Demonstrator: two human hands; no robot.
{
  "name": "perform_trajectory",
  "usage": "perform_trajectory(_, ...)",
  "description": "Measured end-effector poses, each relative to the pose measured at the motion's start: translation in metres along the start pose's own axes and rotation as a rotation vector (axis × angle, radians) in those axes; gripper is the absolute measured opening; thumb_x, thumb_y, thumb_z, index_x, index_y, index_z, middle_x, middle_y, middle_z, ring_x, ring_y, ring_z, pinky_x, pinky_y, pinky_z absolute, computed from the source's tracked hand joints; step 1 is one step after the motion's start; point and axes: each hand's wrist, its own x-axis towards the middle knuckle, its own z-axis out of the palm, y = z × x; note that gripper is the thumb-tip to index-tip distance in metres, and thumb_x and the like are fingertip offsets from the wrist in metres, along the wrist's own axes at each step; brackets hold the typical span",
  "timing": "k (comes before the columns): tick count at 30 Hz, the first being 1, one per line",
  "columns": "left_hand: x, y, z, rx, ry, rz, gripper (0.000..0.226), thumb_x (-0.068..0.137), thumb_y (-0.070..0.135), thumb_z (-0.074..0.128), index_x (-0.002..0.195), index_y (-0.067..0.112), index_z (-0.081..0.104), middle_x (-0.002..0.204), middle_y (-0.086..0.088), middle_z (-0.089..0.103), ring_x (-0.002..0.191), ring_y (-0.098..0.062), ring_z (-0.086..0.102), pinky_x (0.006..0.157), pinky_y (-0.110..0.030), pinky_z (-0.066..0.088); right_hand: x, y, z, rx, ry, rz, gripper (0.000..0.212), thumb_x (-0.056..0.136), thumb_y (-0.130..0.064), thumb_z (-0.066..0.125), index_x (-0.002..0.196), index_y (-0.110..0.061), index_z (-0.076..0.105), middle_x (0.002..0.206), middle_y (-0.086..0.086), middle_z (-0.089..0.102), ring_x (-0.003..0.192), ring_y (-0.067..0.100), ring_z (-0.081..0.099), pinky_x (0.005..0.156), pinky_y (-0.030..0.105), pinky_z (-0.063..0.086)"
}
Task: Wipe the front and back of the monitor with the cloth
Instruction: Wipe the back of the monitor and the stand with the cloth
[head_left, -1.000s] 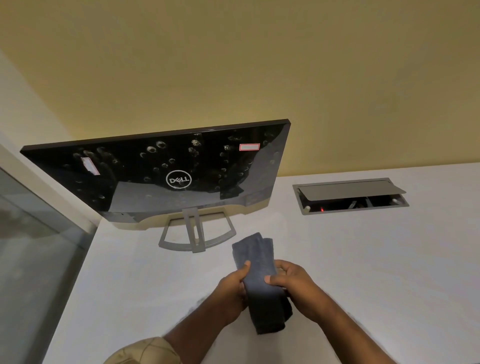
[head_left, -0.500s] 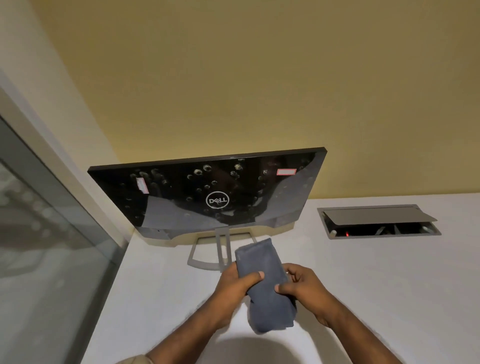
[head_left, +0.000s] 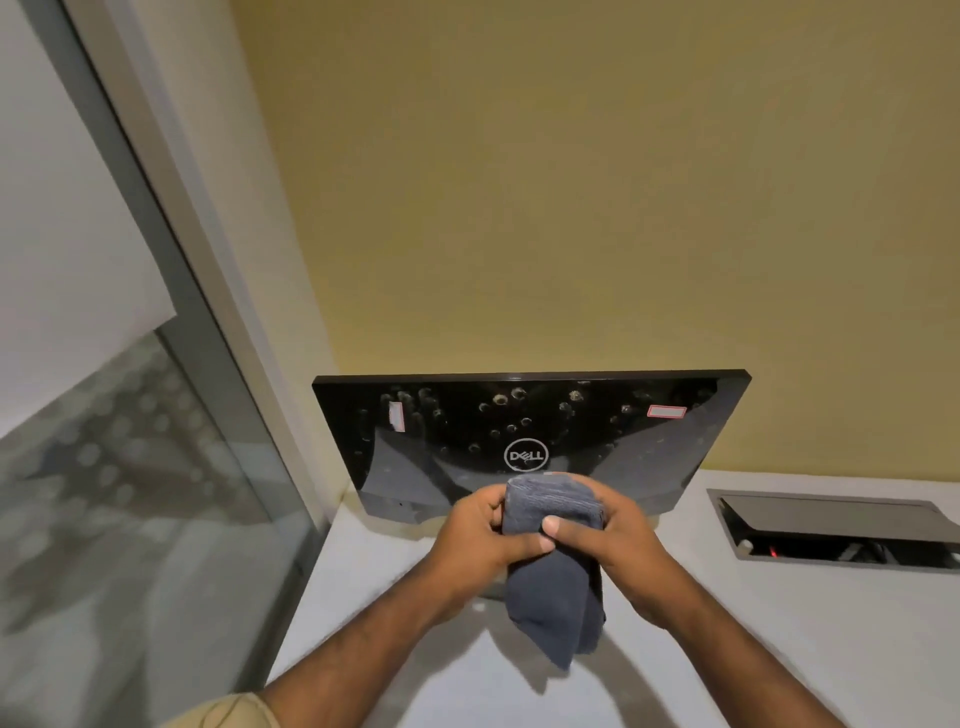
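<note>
A black monitor (head_left: 530, 421) stands at the back of the white table (head_left: 779, 649), its glossy rear side with a logo facing me, covered in smudges and two small stickers. A dark grey folded cloth (head_left: 556, 582) hangs between both hands in front of the monitor's lower edge. My left hand (head_left: 480, 538) grips the cloth's left side. From the right, my right hand (head_left: 618, 535) clasps it with the thumb across its front. The cloth's top hides the monitor stand.
A recessed cable box (head_left: 836, 530) with a tilted grey lid sits in the table at the right. A glass partition with a pale frame (head_left: 171, 322) runs along the left. A yellow wall (head_left: 571, 182) rises behind the monitor.
Both hands have lifted the cloth up and toward the monitor, and it now overlaps the lower back panel. The view has tilted upward and shifted left, putting the monitor lower in frame.
</note>
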Motion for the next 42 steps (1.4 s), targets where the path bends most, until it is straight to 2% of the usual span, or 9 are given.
perform_trajectory(7,-0.003,0.014,-0.032,0.021,0.15,0.064,0.019,0.087,0.015,0.075,0.104,0.021,0.074,0.1,-0.002,0.077,0.096,-0.016,0.073,0.078,-0.023,0.057,0.015,-0.023,0.022,-0.097,0.078,-0.082,0.031,0.082,-0.007,0.075,0.106,-0.026,0.073,0.103,0.004,0.074,0.1,0.022,0.069,0.084,0.033,0.058)
perform_trajectory(15,-0.008,0.027,-0.063,0.094,0.28,0.122,0.021,0.09,0.011,0.07,0.099,0.027,0.079,0.095,0.003,0.078,0.095,-0.014,0.073,0.083,-0.032,0.06,0.03,-0.038,0.073,-0.234,0.019,-0.266,0.034,0.083,-0.001,0.073,0.11,-0.02,0.071,0.106,-0.006,0.071,0.102,0.014,0.066,0.082,0.021,0.053)
perform_trajectory(18,-0.012,0.034,-0.08,0.109,0.353,0.13,0.019,0.089,0.015,0.072,0.1,0.03,0.077,0.095,0.007,0.076,0.092,-0.008,0.07,0.074,-0.02,0.057,0.039,-0.042,0.083,-0.359,0.09,-0.334,0.041,0.085,0.004,0.069,0.107,-0.031,0.071,0.102,-0.015,0.07,0.1,0.008,0.065,0.081,0.019,0.052)
perform_trajectory(22,-0.018,0.049,-0.118,0.562,0.671,0.393,0.025,0.088,0.023,0.073,0.113,0.028,0.069,0.111,0.017,0.065,0.102,0.002,0.059,0.082,-0.008,0.047,0.059,-0.054,0.085,-0.586,0.29,-0.529,0.05,0.08,0.012,0.065,0.117,-0.021,0.067,0.105,-0.01,0.067,0.101,0.004,0.06,0.085,0.015,0.047)
perform_trajectory(24,-0.017,0.059,-0.141,0.821,0.753,0.533,0.037,0.088,0.019,0.07,0.125,0.022,0.065,0.124,0.012,0.061,0.115,-0.002,0.052,0.097,-0.017,0.04,0.072,-0.06,0.086,-0.793,0.385,-0.599,0.052,0.077,0.011,0.067,0.123,-0.014,0.065,0.103,-0.003,0.064,0.095,0.008,0.057,0.079,0.019,0.046)
perform_trajectory(30,-0.001,0.066,-0.179,1.02,0.608,0.367,0.072,0.09,0.009,0.058,0.155,0.022,0.03,0.16,0.008,0.032,0.146,-0.011,0.031,0.115,-0.023,0.02,0.098,-0.052,0.108,-1.294,0.374,-0.707,0.062,0.061,0.01,0.079,0.121,0.001,0.065,0.091,0.015,0.062,0.079,0.03,0.055,0.063,0.038,0.048)
perform_trajectory(34,0.002,0.056,-0.184,0.988,0.536,0.361,0.071,0.089,0.007,0.053,0.155,0.027,0.032,0.161,0.015,0.028,0.14,-0.007,0.04,0.112,-0.016,0.024,0.105,-0.035,0.124,-1.423,0.326,-0.682,0.062,0.059,0.012,0.079,0.118,0.001,0.066,0.088,0.016,0.06,0.072,0.03,0.054,0.053,0.039,0.047)
perform_trajectory(39,0.005,0.054,-0.187,0.93,0.577,0.371,0.072,0.087,0.001,0.049,0.152,0.03,0.039,0.158,0.022,0.03,0.14,-0.001,0.038,0.106,-0.009,0.021,0.096,-0.012,0.122,-1.588,0.141,-0.555,0.066,0.059,-0.002,0.086,0.121,-0.007,0.066,0.107,0.011,0.064,0.082,0.025,0.059,0.061,0.038,0.053)
perform_trajectory(42,0.006,0.053,-0.186,0.896,0.591,0.386,0.069,0.088,0.002,0.049,0.151,0.031,0.04,0.157,0.025,0.03,0.138,0.002,0.037,0.104,-0.003,0.018,0.091,-0.013,0.122,-1.537,0.172,-0.525,0.062,0.058,0.0,0.087,0.117,-0.007,0.068,0.095,0.01,0.062,0.078,0.024,0.057,0.058,0.037,0.052)
